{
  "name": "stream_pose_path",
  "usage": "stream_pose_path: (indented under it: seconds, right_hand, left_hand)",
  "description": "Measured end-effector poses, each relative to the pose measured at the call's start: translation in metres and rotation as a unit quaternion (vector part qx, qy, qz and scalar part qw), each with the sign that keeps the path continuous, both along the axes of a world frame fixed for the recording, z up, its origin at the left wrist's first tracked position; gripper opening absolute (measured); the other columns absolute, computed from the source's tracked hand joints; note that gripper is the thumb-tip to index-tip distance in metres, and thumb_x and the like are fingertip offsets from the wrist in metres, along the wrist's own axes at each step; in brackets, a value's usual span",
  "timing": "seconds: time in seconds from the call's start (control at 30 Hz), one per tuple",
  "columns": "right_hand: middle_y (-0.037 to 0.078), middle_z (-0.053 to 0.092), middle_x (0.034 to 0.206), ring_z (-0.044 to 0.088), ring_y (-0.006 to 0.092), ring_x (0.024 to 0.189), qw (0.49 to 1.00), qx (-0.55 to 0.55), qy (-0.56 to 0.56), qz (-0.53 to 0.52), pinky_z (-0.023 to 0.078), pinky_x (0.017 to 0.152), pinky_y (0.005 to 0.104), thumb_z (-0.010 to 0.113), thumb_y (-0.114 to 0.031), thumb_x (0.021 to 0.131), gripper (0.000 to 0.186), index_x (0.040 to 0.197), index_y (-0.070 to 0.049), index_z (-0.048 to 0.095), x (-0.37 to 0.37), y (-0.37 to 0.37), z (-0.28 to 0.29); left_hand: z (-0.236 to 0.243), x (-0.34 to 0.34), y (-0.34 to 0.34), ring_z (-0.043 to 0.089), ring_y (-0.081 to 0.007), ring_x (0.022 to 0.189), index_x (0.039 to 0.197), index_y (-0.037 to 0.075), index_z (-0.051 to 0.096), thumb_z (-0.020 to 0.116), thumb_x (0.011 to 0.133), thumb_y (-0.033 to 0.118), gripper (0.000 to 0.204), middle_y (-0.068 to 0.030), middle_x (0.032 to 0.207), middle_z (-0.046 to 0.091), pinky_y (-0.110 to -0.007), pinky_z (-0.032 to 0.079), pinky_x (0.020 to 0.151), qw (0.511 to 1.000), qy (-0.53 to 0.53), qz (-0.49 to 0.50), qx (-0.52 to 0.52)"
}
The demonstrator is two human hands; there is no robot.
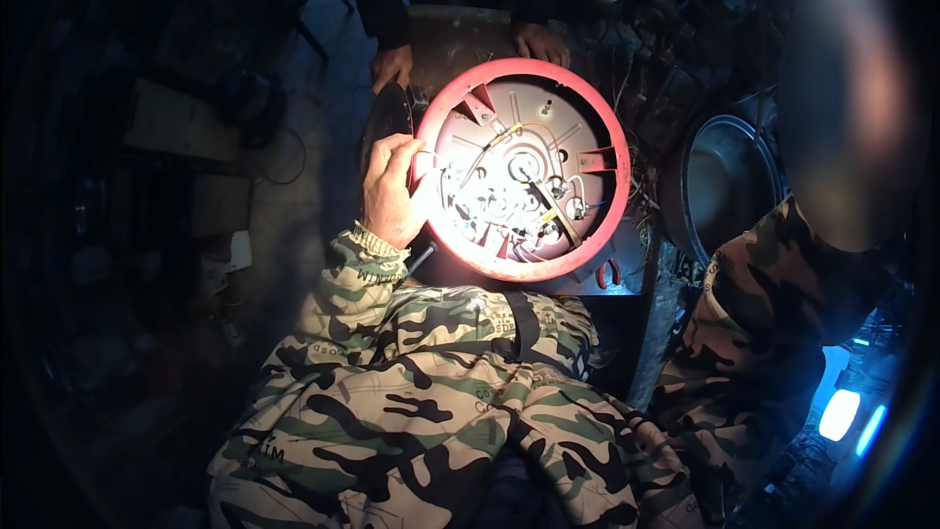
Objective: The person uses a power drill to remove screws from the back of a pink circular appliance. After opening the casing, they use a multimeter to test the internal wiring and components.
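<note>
My left hand (395, 196) grips the left rim of a round metal housing (619, 127) with a red ring edge. Inside the housing are red brackets, wires and several round terminals, and glare washes out its lower left part. A dark disc-shaped piece (390, 122) stands edge-on just beyond my left hand. My right sleeve (754, 274) rises at the right. A blurred patch covers its upper end, so I cannot make out the right hand or what it holds.
Across from me, another person's hand (393, 67) is at the dark disc, and their other hand (540, 43) rests behind the housing. A large metal pot (729, 186) stands right. Red tool handles (609, 274) and a metal rod (422, 257) lie near the housing.
</note>
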State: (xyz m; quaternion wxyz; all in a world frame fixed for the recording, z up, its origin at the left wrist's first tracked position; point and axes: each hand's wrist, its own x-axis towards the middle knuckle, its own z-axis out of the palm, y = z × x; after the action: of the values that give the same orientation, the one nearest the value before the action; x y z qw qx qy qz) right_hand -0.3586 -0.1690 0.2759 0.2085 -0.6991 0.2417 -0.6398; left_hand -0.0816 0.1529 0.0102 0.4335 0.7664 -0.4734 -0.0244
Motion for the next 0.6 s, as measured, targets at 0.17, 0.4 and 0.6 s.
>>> stream_pose_path:
  seconds: [0.17,0.4,0.6]
  right_hand:
    - [0.023,0.061,0.132,0.062,0.0366,0.120,0.999,0.024,-0.007,0.023,0.047,0.107,0.0482,0.046,-0.039,0.103,0.056,0.136,0.006,0.053,0.000,0.002,-0.011]
    - [0.013,0.071,0.114,0.068,0.0241,0.106,0.970,0.182,0.156,-0.028,0.052,0.095,0.0337,0.068,-0.015,0.094,0.030,0.120,0.000,0.068,0.003,0.110,-0.143]
    - [0.024,0.059,0.132,0.056,0.0426,0.123,0.915,0.158,0.364,-0.071,0.044,0.107,0.0483,0.075,-0.005,0.081,0.052,0.129,0.007,0.058,-0.014,0.190,-0.267]
  left_hand:
    - [0.001,0.000,0.000,0.064,-0.0336,0.108,0.117,0.001,0.067,0.076,0.079,0.000,0.038,-0.0171,0.117,0.063,-0.038,0.052,0.094,1.000,-0.015,0.012,0.012]
    - [0.006,-0.003,-0.001,0.064,-0.0335,0.111,0.119,0.001,0.067,0.076,0.080,0.001,0.040,-0.0173,0.120,0.063,-0.038,0.052,0.096,0.999,-0.012,0.010,0.035]
    - [0.008,-0.002,0.000,0.063,-0.0334,0.114,0.122,0.001,0.066,0.077,0.080,0.003,0.043,-0.0178,0.123,0.063,-0.038,0.051,0.098,0.998,-0.021,0.005,0.064]
